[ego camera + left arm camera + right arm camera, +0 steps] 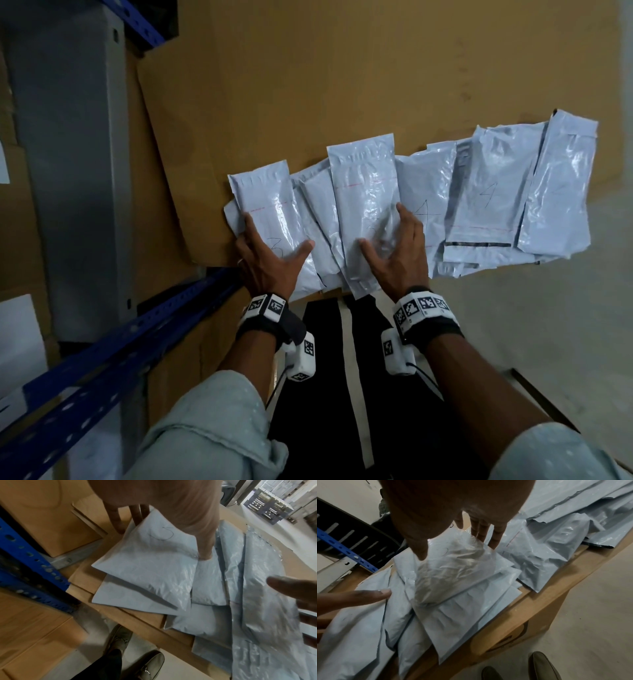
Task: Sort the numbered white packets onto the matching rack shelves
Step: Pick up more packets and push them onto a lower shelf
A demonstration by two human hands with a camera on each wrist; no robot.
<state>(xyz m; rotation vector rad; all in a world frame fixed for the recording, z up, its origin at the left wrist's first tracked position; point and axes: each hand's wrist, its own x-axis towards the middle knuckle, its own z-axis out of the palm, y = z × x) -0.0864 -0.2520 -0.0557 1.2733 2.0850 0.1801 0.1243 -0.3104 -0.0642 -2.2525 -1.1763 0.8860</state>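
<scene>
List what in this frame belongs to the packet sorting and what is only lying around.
Job:
packet marked 3, under left hand
packet under right hand
packets marked 4
blue rack beam

Lying about:
cardboard box beneath the packets
shoes

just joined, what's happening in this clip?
A person is sorting white plastic mailer packets spread in an overlapping row on a brown cardboard box top. The left hand presses flat on the leftmost packet marked 3; the right hand rests spread on the middle packet. Two packets marked 4 lie to the right. Nothing is lifted yet; the blue steel rack stands on the left.
</scene>
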